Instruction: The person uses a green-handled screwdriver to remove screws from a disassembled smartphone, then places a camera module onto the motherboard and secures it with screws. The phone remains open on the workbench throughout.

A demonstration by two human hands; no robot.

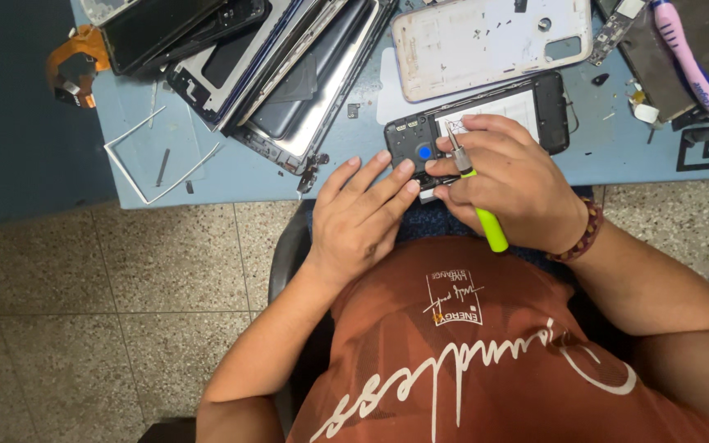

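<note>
Closest to me, right of centre in the frame, my right hand (512,190) is closed around a green-handled screwdriver (476,201), its tip down on the upper end of the opened black phone (486,115) lying at the worktop's (248,176) near edge. My left hand (363,215) holds nothing; its fingers lie spread flat against the phone's near end, likely to steady it. No container shows; phone frames (289,74) are stacked loose at upper left and a white back cover (486,41) lies above.
</note>
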